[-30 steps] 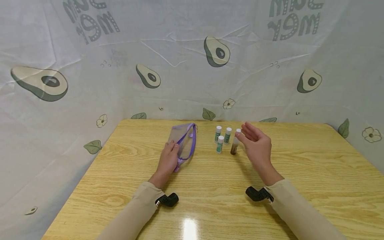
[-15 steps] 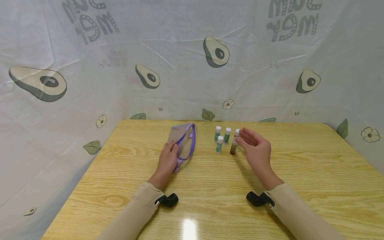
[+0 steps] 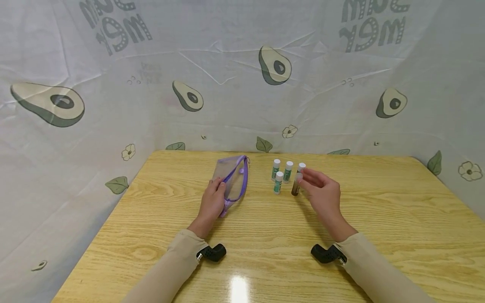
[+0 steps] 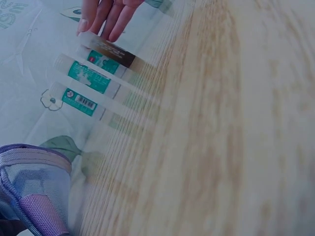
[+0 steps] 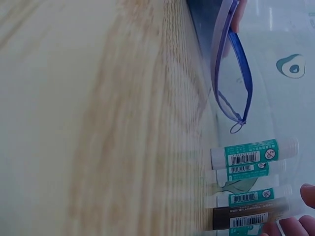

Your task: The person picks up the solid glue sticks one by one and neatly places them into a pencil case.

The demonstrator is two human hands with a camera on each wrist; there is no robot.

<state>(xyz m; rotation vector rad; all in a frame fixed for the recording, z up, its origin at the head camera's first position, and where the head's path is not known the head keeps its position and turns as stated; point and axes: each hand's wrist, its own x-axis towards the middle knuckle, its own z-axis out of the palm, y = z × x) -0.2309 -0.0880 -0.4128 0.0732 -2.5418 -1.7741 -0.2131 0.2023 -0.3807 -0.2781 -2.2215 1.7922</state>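
Observation:
A mesh zip pouch (image 3: 238, 187) with purple edging lies at the middle left of the head view, its mouth spread apart. My left hand (image 3: 212, 201) grips its near left side, the thumb on top. My right hand (image 3: 325, 195) is at the upper end of an upright brown tube (image 3: 295, 189) with a pale cap. In the right wrist view the cap of the brown tube (image 5: 246, 214) lies between the thumb (image 5: 308, 194) and the fingers. Several white-capped glue sticks with green labels, including a front glue stick (image 3: 278, 185), stand upright to its left and behind.
The wooden table (image 3: 261, 248) carries all of these things. Behind it hangs a pale cloth (image 3: 231, 122) printed with avocados and leaves. A black wrist device (image 3: 212, 252) sits at the left sleeve, another black device (image 3: 326, 253) at the right.
My right hand has lowered, and its thumb and fingers have closed in on the cap of the brown tube. The left hand and the pouch have stayed in place.

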